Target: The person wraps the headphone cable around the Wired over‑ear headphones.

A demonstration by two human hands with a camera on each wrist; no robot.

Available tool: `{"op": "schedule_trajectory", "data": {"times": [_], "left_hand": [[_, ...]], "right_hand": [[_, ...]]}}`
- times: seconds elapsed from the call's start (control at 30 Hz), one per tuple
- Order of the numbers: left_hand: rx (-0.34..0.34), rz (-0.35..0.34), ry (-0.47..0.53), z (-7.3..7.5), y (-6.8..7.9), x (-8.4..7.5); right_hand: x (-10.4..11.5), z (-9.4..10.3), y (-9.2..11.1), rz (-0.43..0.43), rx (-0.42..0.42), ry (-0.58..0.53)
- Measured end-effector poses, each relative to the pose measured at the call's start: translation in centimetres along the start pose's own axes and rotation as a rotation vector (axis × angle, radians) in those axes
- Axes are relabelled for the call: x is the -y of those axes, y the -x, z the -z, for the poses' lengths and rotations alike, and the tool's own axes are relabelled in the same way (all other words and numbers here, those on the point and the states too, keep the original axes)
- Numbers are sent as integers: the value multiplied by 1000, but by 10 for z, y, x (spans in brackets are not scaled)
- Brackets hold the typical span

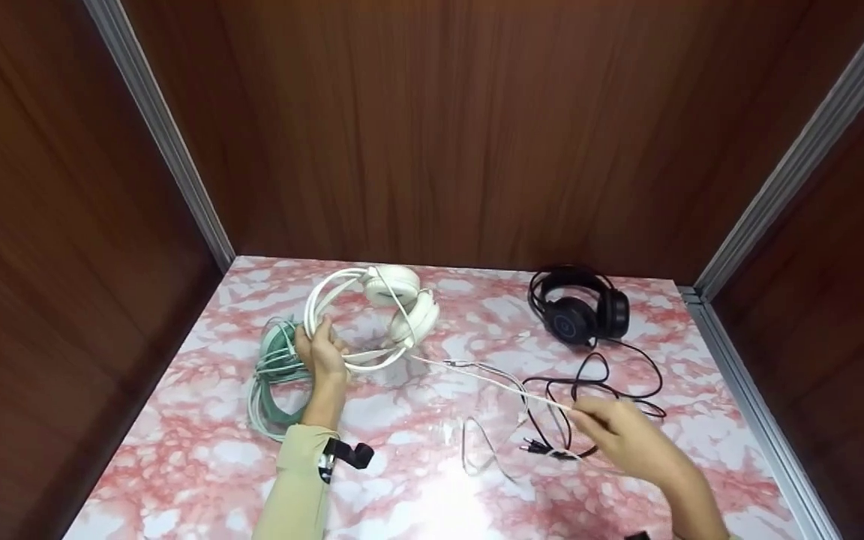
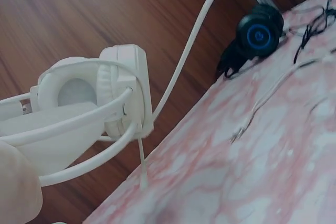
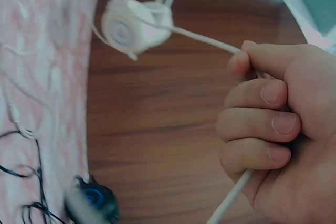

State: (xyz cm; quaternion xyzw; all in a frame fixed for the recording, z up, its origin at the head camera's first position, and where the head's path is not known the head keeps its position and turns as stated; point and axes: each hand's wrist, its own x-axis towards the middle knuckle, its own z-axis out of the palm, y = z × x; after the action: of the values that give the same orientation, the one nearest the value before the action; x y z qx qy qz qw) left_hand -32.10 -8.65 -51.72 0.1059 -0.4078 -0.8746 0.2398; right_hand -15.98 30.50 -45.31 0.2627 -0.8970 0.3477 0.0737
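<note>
My left hand (image 1: 323,354) grips the headband of a pair of white headphones (image 1: 415,319), holding them up over the left part of the table. Their ear cups point right, and a strand of the cord lies across them. A white cord (image 1: 496,384) runs from the headphones to my right hand (image 1: 622,435), pulled nearly straight. In the right wrist view, the fingers (image 3: 257,124) of that hand curl round the cord (image 3: 202,38), and its other end leaves below the fist. Beside my left hand lies a green headset with a coiled pale cable (image 1: 280,367).
Black headphones (image 1: 571,321) rest at the back right, their black cable (image 1: 604,386) looped in front. Loose pale cable (image 1: 481,442) lies mid-table on the red and white marbled top (image 1: 214,465). Brown wood panels (image 1: 432,135) with metal rails (image 1: 739,375) enclose the table.
</note>
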Motion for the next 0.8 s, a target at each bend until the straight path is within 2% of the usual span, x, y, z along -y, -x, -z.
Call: {"op": "schedule_trajectory", "data": {"times": [0.1,0.17,0.23,0.33,0.43,0.53,0.63,0.73,0.8], "left_hand": [[6,-88,-132,3,-2,-3],[8,-197,-285,4,-4,-5],[15,-314,-450,3,-7,-7],[48,-453,-638,-2,-11,-9],[143,-532,-723,-9,-12,-12],[279,-601,-811,-15,-8,-17],[475,-628,-892,-18,0,-24],[707,-573,-922,-21,9,-33],[847,-501,-892,-21,15,-38]], "right_hand": [[1,11,1,-17,2,27],[3,20,-1,-30,9,56],[6,29,-8,-7,-8,110],[10,42,-26,106,-99,232],[15,53,-51,260,-224,360],[20,61,-75,381,-329,424],[22,68,-95,451,-413,460],[17,71,-111,462,-463,446],[10,71,-119,443,-489,413]]}}
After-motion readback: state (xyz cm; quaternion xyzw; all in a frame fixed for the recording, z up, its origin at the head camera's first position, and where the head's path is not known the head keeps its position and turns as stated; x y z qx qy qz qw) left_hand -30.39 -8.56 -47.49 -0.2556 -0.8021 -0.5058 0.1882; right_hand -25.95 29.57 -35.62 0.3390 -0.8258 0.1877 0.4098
